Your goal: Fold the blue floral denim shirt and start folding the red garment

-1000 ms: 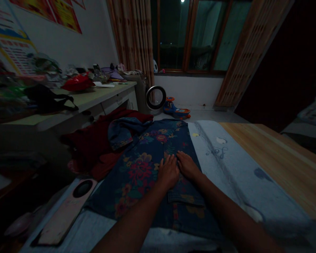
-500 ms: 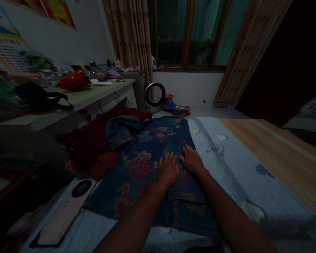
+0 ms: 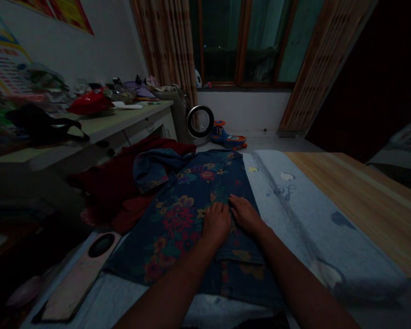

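Observation:
A dark blue floral denim garment [image 3: 178, 219] lies spread on the pale cloth, with one sleeve folded lengthwise over its body and the cuff [image 3: 241, 257] towards me. My left hand [image 3: 217, 223] rests on the garment's middle, fingers curled against the fabric. Close beside it on the right, my right hand [image 3: 245, 215] bears on the folded sleeve, its fingers drawn together and pointing left. Both hands look closed on the cloth, though the fingertips' hold is partly hidden.
Beneath the garment is a light blue patterned cloth [image 3: 294, 219] over a wooden surface [image 3: 363, 205]. Dark red clothes [image 3: 106, 187] are heaped at left, near a pinkish flat object with a round black part [image 3: 71, 283]. A cluttered desk [image 3: 123, 119] stands beyond. A blue-orange toy car [image 3: 228, 137] is on the floor.
My right hand has moved left and slightly down, closer to my left hand. The fingers of both hands, spread flatter before, have curled in. The garment lies much the same.

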A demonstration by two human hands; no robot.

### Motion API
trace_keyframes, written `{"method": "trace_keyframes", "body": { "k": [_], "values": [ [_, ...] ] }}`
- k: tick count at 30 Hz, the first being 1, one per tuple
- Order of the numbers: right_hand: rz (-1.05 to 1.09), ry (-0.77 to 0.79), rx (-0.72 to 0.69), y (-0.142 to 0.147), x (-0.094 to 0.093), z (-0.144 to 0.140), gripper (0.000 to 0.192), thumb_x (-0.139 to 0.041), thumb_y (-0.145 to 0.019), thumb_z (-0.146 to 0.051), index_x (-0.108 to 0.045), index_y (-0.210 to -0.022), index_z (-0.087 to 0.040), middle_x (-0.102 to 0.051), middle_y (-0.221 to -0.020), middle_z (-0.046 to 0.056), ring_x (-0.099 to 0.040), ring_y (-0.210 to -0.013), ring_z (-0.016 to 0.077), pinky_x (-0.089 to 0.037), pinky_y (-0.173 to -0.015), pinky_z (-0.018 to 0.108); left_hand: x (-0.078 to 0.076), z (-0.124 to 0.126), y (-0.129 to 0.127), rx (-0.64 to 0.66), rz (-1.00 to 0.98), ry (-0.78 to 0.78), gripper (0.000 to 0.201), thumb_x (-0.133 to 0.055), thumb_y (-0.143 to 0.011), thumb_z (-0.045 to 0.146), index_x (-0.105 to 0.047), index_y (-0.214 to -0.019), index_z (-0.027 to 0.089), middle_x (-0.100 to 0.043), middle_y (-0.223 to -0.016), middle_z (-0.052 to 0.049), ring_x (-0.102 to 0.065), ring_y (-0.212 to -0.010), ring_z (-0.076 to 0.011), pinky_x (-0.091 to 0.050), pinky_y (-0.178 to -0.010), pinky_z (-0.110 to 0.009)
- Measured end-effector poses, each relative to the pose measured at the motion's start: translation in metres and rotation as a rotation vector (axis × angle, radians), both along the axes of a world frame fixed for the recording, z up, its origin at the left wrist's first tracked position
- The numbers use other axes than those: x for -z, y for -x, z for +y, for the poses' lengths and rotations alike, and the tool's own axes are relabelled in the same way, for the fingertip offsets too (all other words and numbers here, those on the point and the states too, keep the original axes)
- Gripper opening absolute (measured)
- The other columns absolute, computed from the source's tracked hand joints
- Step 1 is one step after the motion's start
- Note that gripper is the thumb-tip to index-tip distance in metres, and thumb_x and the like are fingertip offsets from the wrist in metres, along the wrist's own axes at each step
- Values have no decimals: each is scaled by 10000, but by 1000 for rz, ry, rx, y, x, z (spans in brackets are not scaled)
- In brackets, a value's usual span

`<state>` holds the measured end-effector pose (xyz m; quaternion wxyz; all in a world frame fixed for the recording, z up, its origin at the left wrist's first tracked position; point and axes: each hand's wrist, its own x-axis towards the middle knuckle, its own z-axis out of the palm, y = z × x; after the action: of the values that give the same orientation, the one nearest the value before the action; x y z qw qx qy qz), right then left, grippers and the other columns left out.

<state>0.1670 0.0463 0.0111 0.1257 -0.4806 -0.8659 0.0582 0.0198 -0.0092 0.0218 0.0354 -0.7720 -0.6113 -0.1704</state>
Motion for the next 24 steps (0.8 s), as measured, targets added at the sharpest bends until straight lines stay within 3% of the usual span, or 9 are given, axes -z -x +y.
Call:
{"method": "trace_keyframes", "body": {
  "k": [2,6,12,17,24],
  "values": [
    [-13,30,-23,5,4,-3,483,-388,-936,-231,-461,-1392,-92,-420,-1489,140,-368,-1383,224,-273,-1141,389,0,0,-2,3,5,32,209,-443,-937,229,-595,-1067,166,-634,-1109,-110,-567,-1087,-256,-456,-928,-404],
    [-54,12,64,6,9,-1,535,-398,-953,-332,-417,-1425,-80,-349,-1526,159,-313,-1409,273,-267,-1134,430,2,-5,-8,-14,13,88,259,-433,-933,222,-586,-1129,149,-591,-1262,-141,-518,-1215,-268,-416,-1006,-402],
    [-103,0,116,5,11,2,566,-363,-954,-359,-385,-1446,-81,-308,-1547,151,-290,-1418,277,-250,-1131,426,6,-16,-12,-5,14,190,621,-503,-871,411,-422,-1393,85,-381,-1494,-206,-309,-1403,-340,-266,-1132,-466],
    [-132,-28,199,-2,11,4,569,-353,-952,-354,-386,-1447,-75,-325,-1539,155,-290,-1415,280,-238,-1131,404,5,-21,-8,18,5,312,753,-424,-873,501,-290,-1480,76,-222,-1573,-195,-149,-1464,-322,-196,-1159,-489],
    [-154,24,335,-21,6,6,599,-316,-974,-443,-356,-1465,-104,-298,-1557,128,-264,-1423,286,-237,-1124,436,9,-24,-5,30,-30,255,767,-431,-872,509,-283,-1485,71,-216,-1575,-191,-148,-1466,-311,-178,-1173,-474]
  ]
}}
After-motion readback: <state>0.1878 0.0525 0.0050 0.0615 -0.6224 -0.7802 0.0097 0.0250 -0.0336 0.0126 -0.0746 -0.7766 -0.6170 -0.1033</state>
